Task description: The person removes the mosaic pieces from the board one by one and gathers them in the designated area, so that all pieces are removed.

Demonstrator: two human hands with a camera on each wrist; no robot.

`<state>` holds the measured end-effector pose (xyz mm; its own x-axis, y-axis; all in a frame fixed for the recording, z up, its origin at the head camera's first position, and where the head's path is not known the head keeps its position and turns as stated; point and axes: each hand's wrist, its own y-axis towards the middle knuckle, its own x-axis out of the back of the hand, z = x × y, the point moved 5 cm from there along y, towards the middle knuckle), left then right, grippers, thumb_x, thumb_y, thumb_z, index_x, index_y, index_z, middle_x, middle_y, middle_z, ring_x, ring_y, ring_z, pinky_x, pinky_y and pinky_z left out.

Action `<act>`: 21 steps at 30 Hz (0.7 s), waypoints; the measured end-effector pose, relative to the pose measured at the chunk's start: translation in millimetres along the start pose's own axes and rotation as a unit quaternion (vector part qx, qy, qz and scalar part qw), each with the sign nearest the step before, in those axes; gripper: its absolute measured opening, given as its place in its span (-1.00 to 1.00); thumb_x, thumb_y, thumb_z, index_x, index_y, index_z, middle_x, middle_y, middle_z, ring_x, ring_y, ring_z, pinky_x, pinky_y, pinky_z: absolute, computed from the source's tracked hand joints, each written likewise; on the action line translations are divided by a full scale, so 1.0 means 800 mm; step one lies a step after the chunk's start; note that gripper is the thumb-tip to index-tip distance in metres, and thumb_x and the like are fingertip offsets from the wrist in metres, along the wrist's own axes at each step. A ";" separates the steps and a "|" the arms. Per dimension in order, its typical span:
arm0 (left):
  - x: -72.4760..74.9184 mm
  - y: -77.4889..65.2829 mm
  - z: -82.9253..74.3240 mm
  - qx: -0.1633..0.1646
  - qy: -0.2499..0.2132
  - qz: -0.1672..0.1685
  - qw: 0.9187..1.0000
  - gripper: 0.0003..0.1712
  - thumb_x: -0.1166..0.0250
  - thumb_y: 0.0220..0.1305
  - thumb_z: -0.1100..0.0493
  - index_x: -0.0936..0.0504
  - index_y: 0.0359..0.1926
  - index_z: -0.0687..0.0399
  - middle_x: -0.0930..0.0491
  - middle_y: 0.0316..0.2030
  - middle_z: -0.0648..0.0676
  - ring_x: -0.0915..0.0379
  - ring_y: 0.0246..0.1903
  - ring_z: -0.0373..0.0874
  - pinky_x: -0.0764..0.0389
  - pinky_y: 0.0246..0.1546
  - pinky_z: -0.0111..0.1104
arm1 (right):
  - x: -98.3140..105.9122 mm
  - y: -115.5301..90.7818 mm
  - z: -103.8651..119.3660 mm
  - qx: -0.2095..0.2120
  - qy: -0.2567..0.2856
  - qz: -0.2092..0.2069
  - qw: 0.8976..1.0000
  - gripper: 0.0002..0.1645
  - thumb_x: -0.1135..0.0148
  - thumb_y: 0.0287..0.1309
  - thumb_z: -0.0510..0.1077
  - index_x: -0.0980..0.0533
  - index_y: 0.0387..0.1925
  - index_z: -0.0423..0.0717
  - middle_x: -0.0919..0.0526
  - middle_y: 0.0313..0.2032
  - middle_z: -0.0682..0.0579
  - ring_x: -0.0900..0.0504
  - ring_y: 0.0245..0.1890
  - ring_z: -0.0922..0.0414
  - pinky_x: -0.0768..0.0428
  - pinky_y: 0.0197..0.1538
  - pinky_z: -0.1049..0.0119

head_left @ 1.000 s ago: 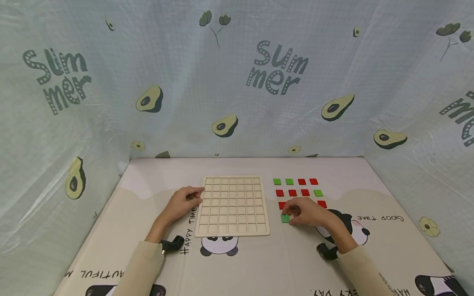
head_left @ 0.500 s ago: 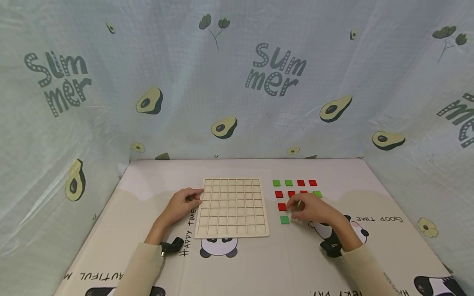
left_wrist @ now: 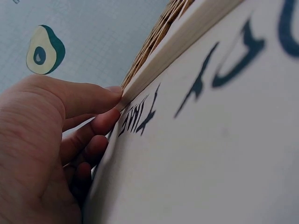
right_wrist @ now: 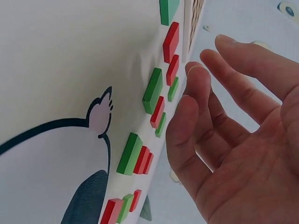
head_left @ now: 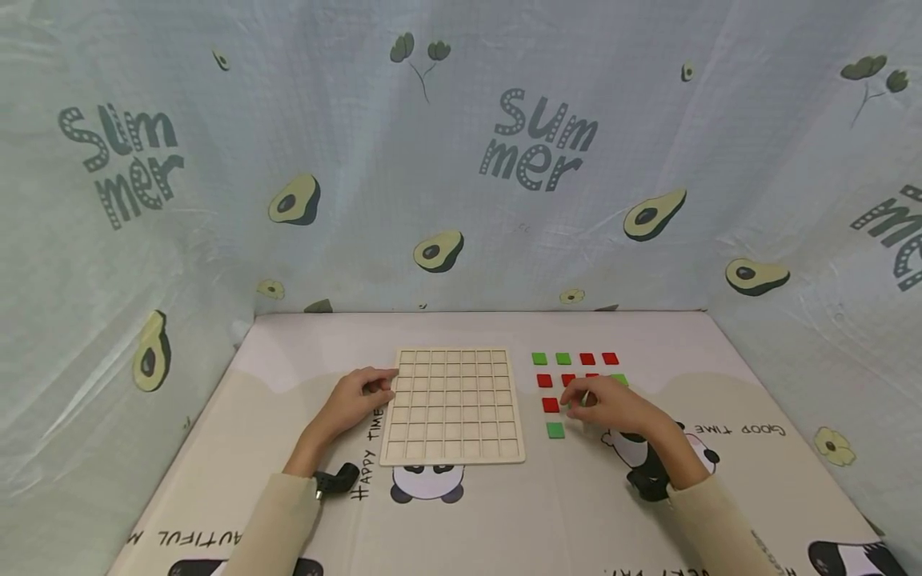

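A pale wooden grid board (head_left: 452, 406) lies flat on the table, its cells bare. My left hand (head_left: 358, 398) touches its left edge with thumb and index finger; in the left wrist view the thumb (left_wrist: 91, 98) meets the board's side (left_wrist: 159, 60) while the other fingers bend below. To the right of the board, rows of red and green square tiles lie on the cloth. My right hand (head_left: 612, 402) hovers over them, fingers loosely bent and nothing between them. Nearest the front is a green tile (head_left: 555, 430), with a red tile (head_left: 551, 405) behind it. The hand hides several tiles.
Panda drawings (head_left: 428, 483) and lettering mark the tablecloth (head_left: 504, 520). A hanging sheet with avocado prints (head_left: 439, 251) encloses the table at the back and sides. Black wrist-worn devices (head_left: 337, 478) sit on both wrists.
My right hand has left the front green tile and moved slightly back and to the right, uncovering it and the red tile behind. The left hand stays at the board's edge.
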<state>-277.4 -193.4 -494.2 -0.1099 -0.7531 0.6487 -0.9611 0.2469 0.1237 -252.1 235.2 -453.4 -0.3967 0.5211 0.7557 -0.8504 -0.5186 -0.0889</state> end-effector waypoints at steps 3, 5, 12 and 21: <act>-0.001 0.001 0.002 0.001 -0.002 0.002 1.000 -0.50 -0.38 0.33 0.18 -0.64 0.27 0.19 -0.63 -0.19 0.03 -0.45 -0.21 -0.14 -0.49 -0.13 -0.38 | 0.000 0.001 0.000 -0.001 0.001 0.002 1.000 -0.85 -0.33 0.30 -0.17 -0.67 -0.12 -0.07 -0.66 -0.25 0.10 -0.55 -0.37 0.21 -0.56 -0.35 0.35; -0.002 0.000 0.003 0.001 -0.005 0.003 1.000 -0.50 -0.38 0.33 0.18 -0.64 0.27 0.19 -0.63 -0.18 0.03 -0.45 -0.21 -0.14 -0.49 -0.12 -0.38 | 0.000 0.002 0.000 -0.001 0.003 0.002 1.000 -0.86 -0.32 0.31 -0.18 -0.67 -0.12 -0.07 -0.65 -0.25 0.10 -0.54 -0.38 0.22 -0.56 -0.35 0.36; -0.002 -0.002 0.002 0.010 -0.007 0.007 1.000 -0.49 -0.37 0.34 0.17 -0.63 0.28 0.18 -0.63 -0.18 0.04 -0.45 -0.20 -0.14 -0.48 -0.11 -0.35 | -0.002 0.002 0.001 -0.011 0.009 0.002 1.000 -0.86 -0.32 0.32 -0.17 -0.68 -0.12 -0.06 -0.65 -0.26 0.08 -0.55 -0.36 0.18 -0.56 -0.34 0.35; 0.006 -0.002 -0.005 0.019 -0.012 -0.012 1.000 -0.48 -0.38 0.34 0.17 -0.61 0.30 0.17 -0.68 -0.12 0.08 -0.50 -0.18 -0.11 -0.52 -0.10 -0.32 | 0.004 -0.001 0.004 -0.020 0.001 -0.006 1.000 -0.87 -0.30 0.34 -0.16 -0.68 -0.13 -0.01 -0.65 -0.27 0.08 -0.57 -0.35 0.18 -0.59 -0.33 0.35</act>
<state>-275.7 -195.0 -488.1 -0.0930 -0.7734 0.6270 -0.9724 0.2059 0.1097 -251.7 235.0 -448.7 -0.3874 0.5283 0.7556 -0.8680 -0.4853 -0.1057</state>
